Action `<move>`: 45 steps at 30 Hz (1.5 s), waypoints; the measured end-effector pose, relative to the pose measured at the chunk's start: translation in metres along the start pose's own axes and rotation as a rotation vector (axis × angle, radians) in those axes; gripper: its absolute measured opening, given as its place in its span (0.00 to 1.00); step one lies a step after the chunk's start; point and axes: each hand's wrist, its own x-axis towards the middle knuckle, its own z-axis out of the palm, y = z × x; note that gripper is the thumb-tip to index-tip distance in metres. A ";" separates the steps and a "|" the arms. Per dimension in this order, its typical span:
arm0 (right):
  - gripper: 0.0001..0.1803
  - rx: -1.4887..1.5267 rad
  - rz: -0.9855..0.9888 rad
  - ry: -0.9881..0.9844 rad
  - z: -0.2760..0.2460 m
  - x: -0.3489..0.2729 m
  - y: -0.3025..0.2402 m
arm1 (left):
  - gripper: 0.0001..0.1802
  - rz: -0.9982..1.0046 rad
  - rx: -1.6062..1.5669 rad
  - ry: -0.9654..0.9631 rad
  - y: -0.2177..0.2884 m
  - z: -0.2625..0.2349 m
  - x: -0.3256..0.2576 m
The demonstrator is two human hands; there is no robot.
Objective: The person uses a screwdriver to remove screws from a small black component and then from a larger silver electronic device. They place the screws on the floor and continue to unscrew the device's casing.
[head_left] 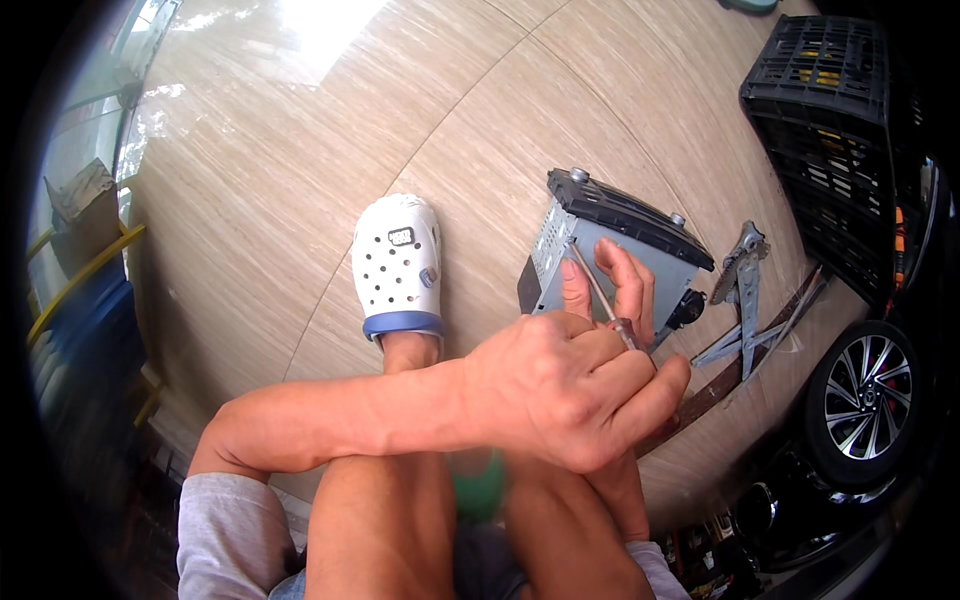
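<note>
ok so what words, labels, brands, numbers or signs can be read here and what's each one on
Dark badge on the white clog: light lettering, which I won't copy out.
Small charm on the same clog: too small to read.
Hub emblem on the wheel: too small to read.
Grey metal box: nothing legible.

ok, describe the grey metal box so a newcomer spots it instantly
On the tiled floor, find the white clog. The grey metal box is to its right, with the screwdriver over it. Unlike the crossed metal bars farther right, it has a black panel with two round knobs.
</note>
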 end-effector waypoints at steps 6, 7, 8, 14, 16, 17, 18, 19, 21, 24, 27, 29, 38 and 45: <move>0.24 0.095 0.060 -0.168 -0.016 0.007 -0.005 | 0.20 0.001 0.009 0.026 0.001 0.000 0.003; 0.24 0.280 0.276 -0.138 -0.017 0.004 -0.005 | 0.20 -0.002 0.031 0.021 0.001 -0.001 0.003; 0.24 0.368 0.384 -0.127 -0.014 0.002 -0.006 | 0.20 -0.001 0.028 0.024 0.001 0.000 0.003; 0.22 0.093 0.252 0.005 0.008 0.001 -0.005 | 0.20 0.011 0.020 -0.015 -0.002 -0.001 -0.003; 0.22 0.058 0.210 -0.045 0.004 0.001 -0.002 | 0.20 0.006 0.037 -0.015 -0.002 -0.002 -0.003; 0.22 0.055 0.179 -0.075 -0.001 0.001 -0.001 | 0.20 0.009 0.033 -0.010 -0.001 -0.002 -0.001; 0.21 0.053 0.149 -0.104 -0.005 0.001 0.000 | 0.19 0.012 0.025 0.002 -0.001 -0.001 0.000; 0.21 0.050 0.118 -0.134 -0.008 0.001 0.000 | 0.19 0.016 0.017 0.015 0.000 -0.001 0.002; 0.21 0.047 0.087 -0.165 -0.011 0.000 -0.003 | 0.18 0.015 0.020 0.026 0.000 -0.001 0.004; 0.21 0.267 0.456 -0.119 -0.014 0.003 -0.010 | 0.18 0.004 0.044 0.016 -0.002 0.001 0.001; 0.21 0.473 0.394 -0.092 -0.013 0.007 -0.013 | 0.18 0.011 0.047 0.011 -0.002 0.003 -0.001; 0.22 0.265 0.272 -0.078 -0.001 -0.004 -0.002 | 0.18 0.020 0.035 0.009 -0.001 0.002 -0.002; 0.25 0.008 0.102 -0.268 -0.018 0.006 -0.003 | 0.20 0.034 0.027 0.018 -0.003 0.002 -0.001; 0.25 0.470 0.334 0.006 0.006 -0.016 -0.004 | 0.25 0.026 0.043 -0.001 -0.003 0.002 -0.003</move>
